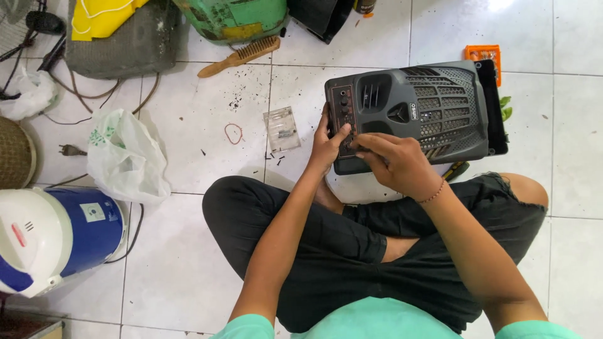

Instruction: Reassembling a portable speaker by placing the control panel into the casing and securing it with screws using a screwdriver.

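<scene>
Speaker is lying flat on the white tile floor right in front of the crossed legs, roughly 1 o'clock from centre of the view. Dark grey plastic shell, mesh grille on the far half, a vent slot, and a small control panel with a column of knobs at the near-left end.

Left hand is wrapped on that left edge, thumb up on the panel. Right hand has its fingers pinched together at the panel's lower part; can't tell if there's a tiny tool or screw in there.

Risk as I see it: anything small dropped here could vanish into the black debris scattered at 11 o'clock. Pushing hard on the panel might also slide the shell.

Clear packet and red rubber band sit at 10 o'clock, white bag further left, brush beyond.
</scene>
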